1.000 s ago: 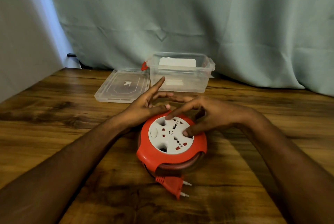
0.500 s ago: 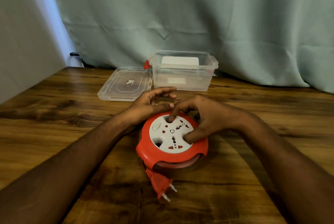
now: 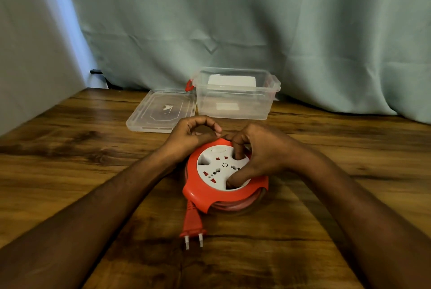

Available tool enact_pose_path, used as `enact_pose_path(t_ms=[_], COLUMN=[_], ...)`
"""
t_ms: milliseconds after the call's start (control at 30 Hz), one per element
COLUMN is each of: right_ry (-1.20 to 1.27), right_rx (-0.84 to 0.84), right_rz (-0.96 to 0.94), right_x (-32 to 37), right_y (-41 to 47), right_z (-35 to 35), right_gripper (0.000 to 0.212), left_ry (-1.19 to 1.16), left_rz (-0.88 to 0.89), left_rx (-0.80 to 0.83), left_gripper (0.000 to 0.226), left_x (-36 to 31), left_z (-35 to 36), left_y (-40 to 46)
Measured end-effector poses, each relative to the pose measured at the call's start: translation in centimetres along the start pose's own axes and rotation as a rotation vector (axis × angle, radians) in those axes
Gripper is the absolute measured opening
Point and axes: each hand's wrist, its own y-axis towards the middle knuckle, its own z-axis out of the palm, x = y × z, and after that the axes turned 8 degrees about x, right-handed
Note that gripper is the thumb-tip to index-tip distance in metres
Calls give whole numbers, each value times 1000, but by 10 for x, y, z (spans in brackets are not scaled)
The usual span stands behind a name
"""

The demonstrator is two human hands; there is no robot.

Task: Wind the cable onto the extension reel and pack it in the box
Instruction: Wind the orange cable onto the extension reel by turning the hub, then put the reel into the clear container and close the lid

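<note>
Red reel [image 3: 224, 186] flat, cable wound, plug [image 3: 192, 223] out; clear box [image 3: 235, 99] open.

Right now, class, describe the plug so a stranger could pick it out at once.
Start at the wooden table, then find the round red reel under both hands. The plug lies just in front of it, nearest the camera: red, flat on the wood, the only thing with two metal pins.

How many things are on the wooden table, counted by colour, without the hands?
Red and white: 1, the round plastic extension reel with its red plug.
Clear plastic: 2, the open rectangular box and its flat lid.
Total: 3
</note>
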Motion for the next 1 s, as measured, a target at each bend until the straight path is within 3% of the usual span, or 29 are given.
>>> enact_pose_path(t_ms=[167,233,333,467,667,833,933,1000], right_ry=[421,500,494,463,464,355,367,314], right_rx=[30,-7,53,222,341,407,256,-92], right_rz=[-131,-114,-53,-1,-8,19,38,38], right_x=[-24,-34,-40,-40,-38,-33,-32,-40], right_y=[-4,-2,-2,-10,-16,-17,-16,-4], right_z=[-9,-9,-8,-16,-22,-25,-30,-34], right_gripper=[19,27,44,31,26,38,28,26], left_ry=[83,69,74,175,272,240,245,218], left_rz=[-41,-83,-80,-14,87,81,99,107], left_rx=[142,216,329,434,389,452,260,52], left_gripper=[35,34,38,33,27,29,26,27], left_x=[1,0,-2,-11,-18,-20,-13,-9], left_z=[2,7,12,21,30,29,25,18], left_y=[2,2,1,-5,-12,-14,-9,-3])
